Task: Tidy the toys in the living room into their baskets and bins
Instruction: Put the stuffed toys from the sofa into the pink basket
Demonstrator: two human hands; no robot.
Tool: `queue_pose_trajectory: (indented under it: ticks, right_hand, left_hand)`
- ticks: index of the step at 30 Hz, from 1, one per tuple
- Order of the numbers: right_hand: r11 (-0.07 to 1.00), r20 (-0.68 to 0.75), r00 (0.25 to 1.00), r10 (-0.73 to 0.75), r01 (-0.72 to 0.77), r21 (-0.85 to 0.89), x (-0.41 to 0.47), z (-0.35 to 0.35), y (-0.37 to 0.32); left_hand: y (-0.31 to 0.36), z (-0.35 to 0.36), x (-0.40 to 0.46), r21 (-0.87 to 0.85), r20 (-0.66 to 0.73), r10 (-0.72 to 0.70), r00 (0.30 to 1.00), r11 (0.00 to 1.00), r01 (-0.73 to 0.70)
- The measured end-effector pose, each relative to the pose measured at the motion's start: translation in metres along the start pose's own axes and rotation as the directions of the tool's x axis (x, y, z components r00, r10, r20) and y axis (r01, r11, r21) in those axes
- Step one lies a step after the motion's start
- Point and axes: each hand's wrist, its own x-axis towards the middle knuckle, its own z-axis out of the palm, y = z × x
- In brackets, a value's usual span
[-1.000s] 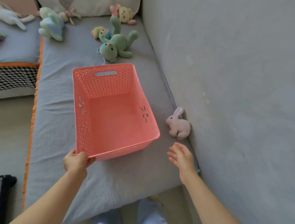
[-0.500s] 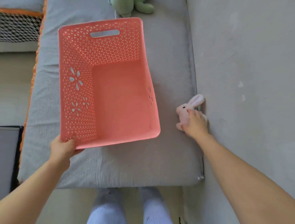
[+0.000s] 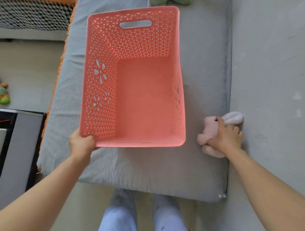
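Meanwhile, right hand (image 3: pixel 226 137) around pink bunny (image 3: pixel 210 130) (left hand (image 3: pixel 81 143) on basket (image 3: pixel 132 41)).

Grey ribbed mattress (image 3: pixel 148 166), orange trim along its left edge, its right side flush against a grey wall (image 3: pixel 267 66). On the mattress: a salmon-pink perforated basket (image 3: pixel 148 102), its near left corner gripped by the left hand (image 3: pixel 81 145). Right of the basket, close to the wall, a pale pink plush rabbit (image 3: pixel 209 131) lies on the mattress under the right hand (image 3: pixel 226 137). Beyond the basket's far rim, part of a green plush toy (image 3: pixel 158 2), cut off by the frame. Left of the mattress, beige floor (image 3: pixel 29 74) with a small orange-and-green toy (image 3: pixel 4 95) on it.
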Motion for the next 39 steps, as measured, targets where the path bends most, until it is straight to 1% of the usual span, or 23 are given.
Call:
queue_pose_trajectory:
  ticks: [1,2,4,6,7,9,11,13,16,18,19,21,23,25,27,29,30,32,33,34,36,37,39]
  right_hand:
    - [0.984,-0.053,0.998,0.036,-0.027,0.174,-0.011,-0.008,-0.004]
    - [0.935,-0.122,0.989,0.085,-0.037,0.354,-0.024,-0.018,-0.008]
    - [0.782,-0.273,0.946,0.174,0.035,0.622,-0.054,-0.044,-0.016]
    - [0.656,-0.417,0.885,0.207,0.190,0.730,-0.090,-0.076,-0.029]
    - [0.604,-0.458,0.866,0.203,0.257,0.754,-0.107,-0.091,-0.037]
    - [0.506,-0.495,0.857,0.140,0.368,0.780,-0.140,-0.119,-0.061]
    - [0.445,-0.485,0.874,0.034,0.421,0.790,-0.162,-0.133,-0.091]
    - [0.474,-0.421,0.904,-0.079,0.406,0.782,-0.171,-0.132,-0.124]
    - [0.630,-0.311,0.938,-0.154,0.336,0.700,-0.171,-0.114,-0.174]
    - [0.722,-0.244,0.958,-0.153,0.277,0.634,-0.165,-0.102,-0.199]
    - [0.743,-0.206,0.969,-0.139,0.239,0.625,-0.166,-0.097,-0.211]
    - [0.750,-0.146,0.984,-0.104,0.174,0.638,-0.166,-0.089,-0.229]
    - [0.757,-0.131,0.989,-0.071,0.139,0.638,-0.168,-0.083,-0.245]
    - [0.761,-0.159,0.984,-0.080,0.164,0.627,-0.174,-0.076,-0.263]
    - [0.753,-0.142,0.968,-0.206,0.250,0.609,-0.185,-0.065,-0.284]
    - [0.763,-0.034,0.925,-0.380,0.334,0.554,-0.197,-0.052,-0.299]
    - [0.784,0.034,0.899,-0.436,0.361,0.504,-0.201,-0.045,-0.305]
    - [0.842,0.148,0.872,-0.466,0.387,0.376,-0.207,-0.032,-0.313]
    - [0.866,0.172,0.872,-0.458,0.394,0.309,-0.210,-0.027,-0.318]
    - [0.886,0.174,0.880,-0.442,0.398,0.239,-0.211,-0.021,-0.320]
    - [0.917,0.111,0.912,-0.394,0.381,0.119,-0.210,-0.013,-0.328]
    - [0.927,0.074,0.926,-0.370,0.364,0.085,-0.211,-0.010,-0.334]
    - [0.940,0.014,0.944,-0.331,0.329,0.090,-0.211,-0.007,-0.341]
  left_hand:
    - [0.000,0.000,0.000,-0.002,0.006,0.000,1.000,1.000,0.000]
    - [0.001,-0.001,-0.001,-0.008,0.017,-0.002,1.000,1.000,0.002]
    - [0.005,-0.004,-0.005,-0.021,0.054,-0.010,0.999,1.000,0.011]
    - [0.011,-0.010,-0.010,-0.023,0.112,-0.019,0.993,0.999,0.022]
    - [0.013,-0.012,-0.012,-0.024,0.153,-0.028,0.988,0.999,0.032]
    - [0.019,-0.023,-0.019,-0.055,0.247,-0.051,0.968,0.996,0.066]
    - [0.025,-0.036,-0.028,-0.061,0.321,-0.056,0.945,0.995,0.079]
    - [0.029,-0.053,-0.034,-0.050,0.352,-0.034,0.935,0.997,0.055]
    - [0.037,-0.090,-0.036,-0.048,0.390,0.011,0.921,0.999,0.008]
    - [0.043,-0.112,-0.031,-0.039,0.416,0.035,0.909,0.999,-0.020]
    - [0.044,-0.124,-0.029,-0.038,0.428,0.048,0.902,0.999,-0.035]
    - [0.049,-0.143,-0.024,-0.044,0.456,0.093,0.885,0.996,-0.082]
    - [0.052,-0.155,-0.020,-0.050,0.479,0.121,0.869,0.993,-0.110]
    - [0.051,-0.164,-0.017,-0.048,0.493,0.123,0.861,0.992,-0.114]
    - [0.045,-0.171,-0.017,-0.046,0.489,0.110,0.865,0.994,-0.100]
    - [0.039,-0.179,-0.020,-0.051,0.475,0.096,0.875,0.995,-0.082]
    - [0.036,-0.185,-0.020,-0.048,0.471,0.085,0.878,0.996,-0.071]
    - [0.029,-0.199,-0.021,-0.040,0.463,0.057,0.884,0.998,-0.043]
    - [0.025,-0.207,-0.018,-0.041,0.455,0.050,0.889,0.999,-0.035]
    - [0.022,-0.215,-0.016,-0.048,0.447,0.046,0.894,0.998,-0.028]
    - [0.019,-0.234,-0.009,-0.061,0.422,0.044,0.905,0.998,-0.020]
    - [0.017,-0.245,-0.003,-0.067,0.410,0.040,0.911,0.998,-0.013]
    - [0.017,-0.261,0.011,-0.081,0.399,0.034,0.916,0.997,-0.001]
